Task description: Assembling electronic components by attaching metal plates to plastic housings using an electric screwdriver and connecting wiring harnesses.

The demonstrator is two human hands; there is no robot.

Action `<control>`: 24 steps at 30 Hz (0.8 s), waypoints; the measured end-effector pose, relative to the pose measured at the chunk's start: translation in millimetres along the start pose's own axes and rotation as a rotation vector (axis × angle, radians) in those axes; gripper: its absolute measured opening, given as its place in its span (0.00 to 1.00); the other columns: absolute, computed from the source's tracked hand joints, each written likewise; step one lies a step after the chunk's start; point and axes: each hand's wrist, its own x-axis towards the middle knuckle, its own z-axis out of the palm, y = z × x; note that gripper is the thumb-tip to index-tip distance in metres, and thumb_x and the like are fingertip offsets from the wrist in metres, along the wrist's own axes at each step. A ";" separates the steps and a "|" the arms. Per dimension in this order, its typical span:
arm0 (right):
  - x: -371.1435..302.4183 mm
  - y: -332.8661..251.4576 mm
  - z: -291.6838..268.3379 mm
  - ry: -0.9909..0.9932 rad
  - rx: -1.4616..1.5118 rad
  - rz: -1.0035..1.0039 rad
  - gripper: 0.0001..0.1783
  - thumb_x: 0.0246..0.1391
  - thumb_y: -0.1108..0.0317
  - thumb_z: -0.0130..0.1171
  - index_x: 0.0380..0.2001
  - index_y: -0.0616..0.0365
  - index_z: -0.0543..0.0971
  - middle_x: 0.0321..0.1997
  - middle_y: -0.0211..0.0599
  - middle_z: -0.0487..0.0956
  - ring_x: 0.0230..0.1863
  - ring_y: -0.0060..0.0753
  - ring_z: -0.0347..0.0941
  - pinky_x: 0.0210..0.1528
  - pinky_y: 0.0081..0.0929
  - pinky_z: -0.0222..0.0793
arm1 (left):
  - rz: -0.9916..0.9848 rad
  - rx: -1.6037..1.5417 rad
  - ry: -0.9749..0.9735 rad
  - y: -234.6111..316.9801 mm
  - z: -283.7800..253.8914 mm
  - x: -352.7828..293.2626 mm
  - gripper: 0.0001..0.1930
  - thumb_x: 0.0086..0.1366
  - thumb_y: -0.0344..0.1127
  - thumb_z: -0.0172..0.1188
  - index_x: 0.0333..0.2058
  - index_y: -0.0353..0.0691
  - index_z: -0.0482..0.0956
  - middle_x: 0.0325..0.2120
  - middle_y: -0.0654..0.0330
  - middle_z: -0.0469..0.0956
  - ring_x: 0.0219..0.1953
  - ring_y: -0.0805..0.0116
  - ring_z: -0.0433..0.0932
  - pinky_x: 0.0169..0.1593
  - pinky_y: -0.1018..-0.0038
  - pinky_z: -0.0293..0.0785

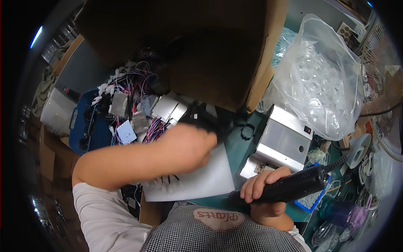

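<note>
My right hand (264, 189) wraps round a black electric screwdriver (294, 185). Its cord leaves from the right end, and its narrower end points left over the table edge. My left hand (184, 147), slightly smeared by motion, is curled closed above a white foam sheet (201, 180). Whatever it holds, if anything, is hidden. Just beyond it lies a dark black part (201, 119), too unclear to name. Left of that is a heap of wire harnesses (134, 88) with white connectors, and metal boxes (168, 107) lie beside them.
A large cardboard box (262, 67) stands open at the back. On the right are a silver metal device (283, 136), a plastic bag of clear round parts (315, 84), a blue screw tray (311, 203), a purple-lidded bottle (344, 214) and a fan (380, 63). A blue bin (77, 126) sits left.
</note>
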 end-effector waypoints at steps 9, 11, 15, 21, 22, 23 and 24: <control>-8.8 -20.3 2.6 -0.124 0.100 -0.077 0.29 0.49 0.54 0.68 0.43 0.59 0.65 0.27 0.38 0.74 0.27 0.33 0.74 0.34 0.34 0.75 | 0.093 -0.154 -0.436 53.9 46.1 -37.8 0.19 0.59 0.49 0.57 0.33 0.35 0.73 0.27 0.53 0.78 0.28 0.53 0.79 0.30 0.61 0.75; -11.2 -21.0 4.0 -0.157 0.081 -0.100 0.27 0.50 0.56 0.67 0.43 0.58 0.65 0.28 0.38 0.74 0.28 0.33 0.74 0.36 0.34 0.74 | 0.115 -0.158 -0.343 54.6 24.1 -34.9 0.17 0.57 0.47 0.59 0.31 0.36 0.74 0.26 0.52 0.78 0.31 0.53 0.79 0.33 0.61 0.75; -13.3 -27.6 5.3 -0.114 -0.040 -0.135 0.31 0.48 0.50 0.68 0.43 0.60 0.65 0.26 0.39 0.74 0.25 0.35 0.73 0.30 0.35 0.72 | 0.106 -0.064 0.255 53.2 -34.9 -0.3 0.10 0.52 0.41 0.65 0.31 0.45 0.78 0.24 0.62 0.77 0.28 0.60 0.78 0.31 0.66 0.74; -9.5 -23.0 0.7 -0.029 0.051 -0.117 0.33 0.45 0.49 0.70 0.42 0.60 0.66 0.25 0.38 0.74 0.24 0.34 0.73 0.30 0.35 0.74 | 0.320 -0.006 0.794 62.8 -88.5 107.6 0.05 0.54 0.32 0.62 0.30 0.43 0.79 0.26 0.60 0.76 0.32 0.58 0.75 0.35 0.65 0.71; -9.8 -21.0 -11.3 -0.161 0.162 -0.124 0.32 0.45 0.59 0.71 0.47 0.58 0.63 0.33 0.43 0.73 0.34 0.34 0.73 0.40 0.34 0.72 | 0.333 0.024 0.844 65.6 -90.6 130.3 0.05 0.54 0.32 0.61 0.31 0.43 0.79 0.27 0.60 0.76 0.34 0.59 0.75 0.36 0.65 0.72; -8.2 -21.9 -14.4 -0.153 0.158 -0.135 0.32 0.45 0.59 0.71 0.47 0.58 0.63 0.33 0.43 0.73 0.34 0.34 0.73 0.40 0.34 0.72 | 0.347 0.022 0.840 65.7 -93.2 154.7 0.05 0.54 0.32 0.61 0.31 0.43 0.79 0.27 0.60 0.76 0.34 0.59 0.75 0.36 0.65 0.72; -7.6 -22.6 -14.0 -0.151 0.169 -0.134 0.32 0.45 0.59 0.71 0.46 0.58 0.63 0.33 0.43 0.73 0.33 0.34 0.73 0.40 0.34 0.72 | 0.310 0.183 0.787 65.0 -97.8 173.9 0.06 0.55 0.31 0.60 0.33 0.44 0.79 0.29 0.61 0.77 0.35 0.59 0.76 0.38 0.65 0.72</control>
